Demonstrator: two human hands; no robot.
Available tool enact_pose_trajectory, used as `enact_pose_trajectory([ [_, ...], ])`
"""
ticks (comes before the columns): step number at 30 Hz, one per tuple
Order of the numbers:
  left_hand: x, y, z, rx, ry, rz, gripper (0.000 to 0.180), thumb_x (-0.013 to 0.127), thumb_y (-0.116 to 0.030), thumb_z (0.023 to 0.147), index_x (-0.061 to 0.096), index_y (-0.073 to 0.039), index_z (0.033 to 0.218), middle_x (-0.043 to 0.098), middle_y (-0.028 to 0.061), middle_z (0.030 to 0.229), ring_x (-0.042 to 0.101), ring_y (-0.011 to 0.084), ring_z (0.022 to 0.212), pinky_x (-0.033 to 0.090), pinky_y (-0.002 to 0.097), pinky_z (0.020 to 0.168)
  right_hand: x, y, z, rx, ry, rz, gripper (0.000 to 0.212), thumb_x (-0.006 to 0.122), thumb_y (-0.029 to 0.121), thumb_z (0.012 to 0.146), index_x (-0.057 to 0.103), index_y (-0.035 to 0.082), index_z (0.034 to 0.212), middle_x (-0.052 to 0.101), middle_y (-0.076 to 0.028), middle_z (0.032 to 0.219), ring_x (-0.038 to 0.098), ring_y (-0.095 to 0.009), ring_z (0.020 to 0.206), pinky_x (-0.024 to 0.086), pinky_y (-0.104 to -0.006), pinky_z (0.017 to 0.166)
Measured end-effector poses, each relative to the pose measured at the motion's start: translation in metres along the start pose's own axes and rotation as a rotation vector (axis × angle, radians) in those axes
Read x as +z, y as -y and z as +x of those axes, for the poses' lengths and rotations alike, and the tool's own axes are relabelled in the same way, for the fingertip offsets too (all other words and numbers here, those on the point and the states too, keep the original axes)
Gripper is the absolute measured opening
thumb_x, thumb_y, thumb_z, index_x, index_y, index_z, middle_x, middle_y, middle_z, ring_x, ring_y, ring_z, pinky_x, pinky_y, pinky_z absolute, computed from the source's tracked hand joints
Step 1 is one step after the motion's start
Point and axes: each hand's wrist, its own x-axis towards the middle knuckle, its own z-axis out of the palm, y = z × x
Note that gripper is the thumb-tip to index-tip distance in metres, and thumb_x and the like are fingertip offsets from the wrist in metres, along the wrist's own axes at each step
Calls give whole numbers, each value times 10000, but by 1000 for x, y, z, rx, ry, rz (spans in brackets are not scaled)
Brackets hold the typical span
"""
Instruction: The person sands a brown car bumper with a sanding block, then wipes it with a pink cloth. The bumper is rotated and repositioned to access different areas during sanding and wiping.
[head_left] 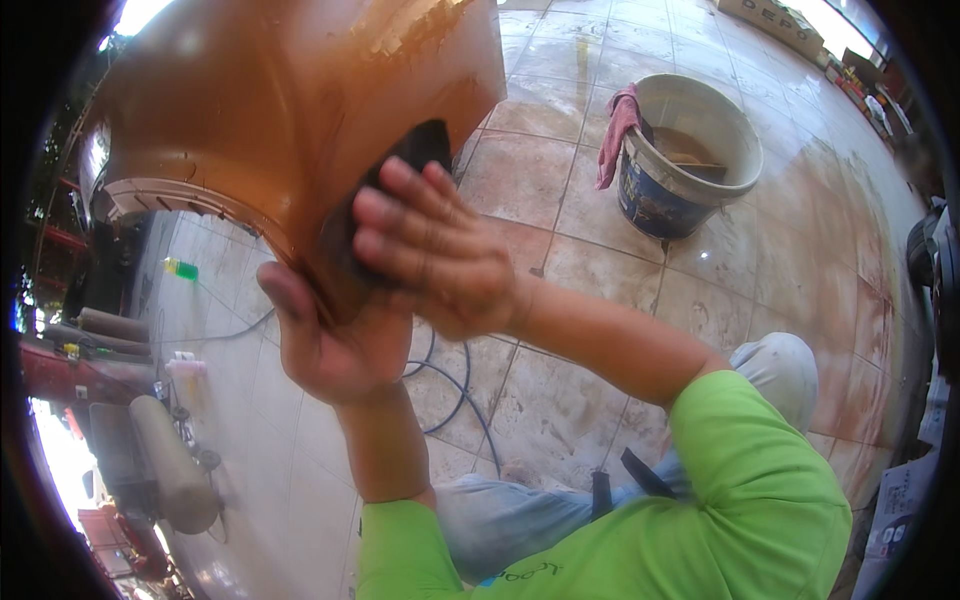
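A wet, orange-brown car body panel (250, 90) fills the upper left, with a curved arch-like edge on its left side and a pale worn patch near its top. My left hand (345, 345) supports its lower corner, thumb up along the edge, fingers partly hidden by the panel and my other hand. Across the panel's lower right face, my right hand (430, 245) presses a black sheet of sandpaper (425, 150) flat, fingers stretched over it. The sheet's upper end sticks out past the fingertips.
On the tiled floor at right stands a bucket (740, 140) holding murky water, with a pink rag (618, 130) over its rim. A dark hose (465, 385) loops below my hands. A green-capped bottle (182, 268) and a cylindrical tank (170, 465) are at left.
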Motion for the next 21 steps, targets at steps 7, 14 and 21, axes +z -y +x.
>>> enact_pose_trajectory([
  [7,8,3,1,88,-42,98,596,458,-444,1100,409,-106,1590,466,51,1612,354,246,1521,150,522,1284,-31,-126,76,620,-327,241,454,480,208,1093,548,-30,1473,529,-211,1548,387,-304,1527,273,-360,1235],
  [14,16,2,-10,-53,-116,160,663,367,-526,1102,371,-102,1612,427,67,1638,319,279,1546,175,513,1279,-1,20,28,-30,61,-16,462,587,227,974,661,77,1405,539,-109,1566,337,-397,1549,142,-508,1282],
  [21,23,6,-6,58,-169,104,610,468,-452,1096,410,-88,1583,482,39,1593,386,211,1494,214,417,1249,-45,-163,229,450,3,173,411,574,226,1029,652,87,1408,636,-135,1404,474,-283,1369,347,-373,1160],
])
